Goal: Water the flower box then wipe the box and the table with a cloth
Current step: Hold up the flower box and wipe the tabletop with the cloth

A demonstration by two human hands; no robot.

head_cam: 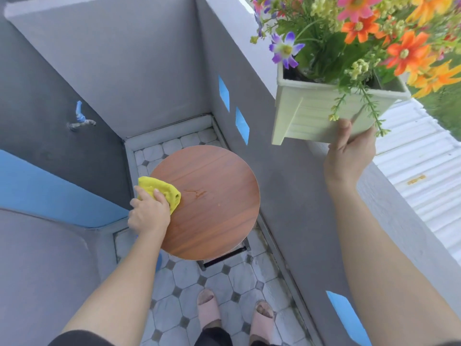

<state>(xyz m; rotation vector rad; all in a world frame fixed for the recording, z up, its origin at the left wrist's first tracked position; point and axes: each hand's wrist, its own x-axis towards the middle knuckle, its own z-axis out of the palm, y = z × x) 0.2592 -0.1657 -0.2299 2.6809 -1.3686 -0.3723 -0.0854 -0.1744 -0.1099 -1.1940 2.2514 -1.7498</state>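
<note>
A pale green flower box (314, 111) full of orange, pink and purple flowers (361, 28) is held up in the air at the upper right, tilted. My right hand (349, 151) grips its lower corner from beneath. Below, a round wooden table (214, 211) stands on the tiled floor. My left hand (148, 211) presses a yellow cloth (162, 189) onto the table's left edge. A small wet streak (197, 193) shows on the tabletop just right of the cloth.
Grey balcony walls close in on the left and right, with a white ledge (409, 221) under my right arm. A tap (79, 121) sticks out of the left wall. My feet in pink slippers (209, 310) stand on the tiles below the table.
</note>
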